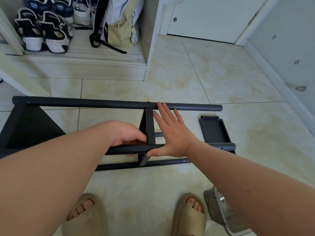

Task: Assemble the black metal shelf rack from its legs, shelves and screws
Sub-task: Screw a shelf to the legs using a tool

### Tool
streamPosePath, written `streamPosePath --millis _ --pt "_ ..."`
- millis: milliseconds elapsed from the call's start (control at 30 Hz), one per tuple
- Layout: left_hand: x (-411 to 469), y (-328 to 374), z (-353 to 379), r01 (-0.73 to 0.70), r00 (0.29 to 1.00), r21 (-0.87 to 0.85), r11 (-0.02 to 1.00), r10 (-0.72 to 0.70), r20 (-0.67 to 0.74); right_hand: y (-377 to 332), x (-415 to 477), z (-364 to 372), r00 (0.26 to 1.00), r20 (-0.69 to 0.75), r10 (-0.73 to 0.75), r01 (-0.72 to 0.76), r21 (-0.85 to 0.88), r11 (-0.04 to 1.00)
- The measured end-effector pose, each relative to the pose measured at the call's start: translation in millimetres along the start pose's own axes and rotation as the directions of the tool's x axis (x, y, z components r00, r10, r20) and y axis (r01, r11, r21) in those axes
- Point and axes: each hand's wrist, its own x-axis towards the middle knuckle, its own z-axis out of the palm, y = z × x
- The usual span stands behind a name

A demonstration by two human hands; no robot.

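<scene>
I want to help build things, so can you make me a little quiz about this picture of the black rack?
1. True or false: the right hand is squeezed into a fist.
2. Where is the loose shelf? A: flat on the floor tiles, right of the rack. B: inside the shoe cupboard. C: under a slipper.
3. Fill the gap: the left hand grips a round black ___ of the rack.
Key: 1 false, its fingers are straight against the middle shelf. 2 A. 3 leg.
</scene>
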Motion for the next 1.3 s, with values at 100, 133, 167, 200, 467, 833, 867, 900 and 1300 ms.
streamPosePath --millis 100,133,167,200,467,833,867,900,1300 --pt "2.6 0.3 1.7 -0.026 0.999 0.037 0.999 0.027 -0.02 0.0 0.2 -0.6 1.0 -0.002 0.001 -0.001 -0.003 1.0" --pt "2.9 -0.4 1.5 -0.036 0.999 0.04 0.999 0.037 -0.024 0.1 0.2 -0.6 1.0 -0.002 0.0 0.0 -0.005 1.0" --pt "2.9 -1.1 0.9 -0.043 0.999 0.032 0.999 0.044 -0.017 0.1 0.1 -0.8 1.0 -0.002 0.0 0.0 -0.006 1.0" --pt "3.0 -2.3 -0.2 -0.048 0.999 0.022 0.999 0.048 0.0 -0.1 0.1 -0.8 1.0 -0.002 0.0 0.0 -0.008 1.0" --pt "-0.1 -0.1 -0.9 0.012 1.0 0.002 1.0 -0.012 0.021 -0.1 -0.1 -1.2 1.0 0.003 0.005 -0.005 0.005 1.0" --pt "1.1 -2.4 -2.4 -0.071 0.997 0.032 0.997 0.07 0.031 -1.4 -0.4 -2.7 1.0 0.008 0.008 -0.008 -0.009 1.0" --pt "1.0 -2.4 -3.1 -0.069 0.997 0.032 0.997 0.068 0.031 -1.4 -0.5 -3.0 1.0 0.009 0.009 -0.008 -0.007 1.0" --pt "1.0 -2.1 -3.3 -0.059 0.998 0.023 0.998 0.058 0.032 -1.5 -0.6 -3.2 1.0 0.009 0.008 -0.008 -0.006 1.0" --pt "2.1 -1.2 1.3 -0.053 0.998 0.032 0.998 0.054 -0.015 -2.2 -1.3 -4.0 1.0 0.01 0.008 -0.008 -0.021 1.0"
